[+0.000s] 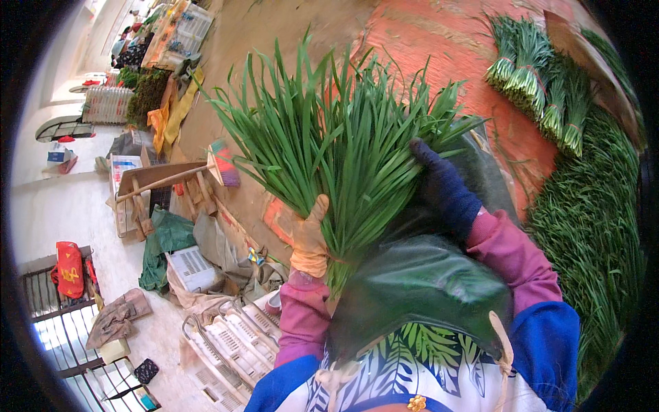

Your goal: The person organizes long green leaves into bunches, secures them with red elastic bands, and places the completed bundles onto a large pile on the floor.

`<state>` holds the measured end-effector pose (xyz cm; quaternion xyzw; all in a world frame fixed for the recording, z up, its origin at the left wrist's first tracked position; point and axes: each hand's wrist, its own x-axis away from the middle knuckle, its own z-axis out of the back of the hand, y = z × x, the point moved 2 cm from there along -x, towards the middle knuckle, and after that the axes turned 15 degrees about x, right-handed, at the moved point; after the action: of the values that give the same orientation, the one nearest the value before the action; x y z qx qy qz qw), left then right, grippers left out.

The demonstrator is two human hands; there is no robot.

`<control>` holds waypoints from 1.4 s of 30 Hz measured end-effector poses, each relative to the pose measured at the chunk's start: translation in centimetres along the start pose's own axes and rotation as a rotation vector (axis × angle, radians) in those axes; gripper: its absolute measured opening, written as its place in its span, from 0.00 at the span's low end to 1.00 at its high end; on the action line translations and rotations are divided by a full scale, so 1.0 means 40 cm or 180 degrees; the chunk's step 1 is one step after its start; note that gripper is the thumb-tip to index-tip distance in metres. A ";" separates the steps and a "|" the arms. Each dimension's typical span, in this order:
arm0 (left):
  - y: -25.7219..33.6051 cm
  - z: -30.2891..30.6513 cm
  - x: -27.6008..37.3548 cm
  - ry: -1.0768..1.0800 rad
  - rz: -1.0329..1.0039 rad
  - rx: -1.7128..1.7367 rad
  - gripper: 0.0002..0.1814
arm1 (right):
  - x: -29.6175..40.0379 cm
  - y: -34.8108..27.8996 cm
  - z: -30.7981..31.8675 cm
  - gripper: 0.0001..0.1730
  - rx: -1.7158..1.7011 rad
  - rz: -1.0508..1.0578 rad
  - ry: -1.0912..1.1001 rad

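A big bunch of long green leafy stalks (355,149) fans out before me, with a thin tie near its narrow end, above the dark green apron (427,288) on my lap. My left hand (311,237), in an orange-tan glove, grips the bunch's left side near the tie, thumb up over the leaves. My right hand (445,183), in a dark blue glove, lies against the bunch's right side; its fingers are partly hidden by leaves, so its hold cannot be told.
Tied bunches (530,77) lie on a red sheet (437,46) at upper right, above a large heap of loose green stalks (592,232). At left are a broom (224,165), a wooden stool, white plastic crates (231,345) and cloths. People (128,54) are far off at upper left.
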<state>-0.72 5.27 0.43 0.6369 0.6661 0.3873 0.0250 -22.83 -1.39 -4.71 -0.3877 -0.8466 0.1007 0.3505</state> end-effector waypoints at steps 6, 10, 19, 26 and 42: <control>-0.004 -0.039 0.009 -0.0165 -0.0212 -0.0929 0.20 | -0.016 0.008 0.069 0.19 0.0722 0.0865 0.0188; 0.019 0.045 -0.028 -0.0204 -0.0437 -0.2023 0.20 | 0.106 -0.134 -0.006 0.19 -0.0587 0.0325 -0.0271; -0.019 -0.050 -0.006 -0.0083 -0.0046 -0.1166 0.19 | 0.161 -0.277 0.032 0.11 0.1963 0.2704 0.1020; -0.014 -0.093 0.013 -0.0193 -0.0538 -0.1767 0.22 | 0.082 -0.160 -0.088 0.26 0.5289 0.3252 0.0315; 0.005 0.035 -0.047 -0.0407 -0.0991 -0.3091 0.23 | 0.069 -0.081 -0.109 0.15 0.6320 0.2639 -0.0332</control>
<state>0.53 4.30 -1.30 0.4676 0.4934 0.6040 0.4160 -23.05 -2.03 1.35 -0.1819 -0.2031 0.8702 0.4105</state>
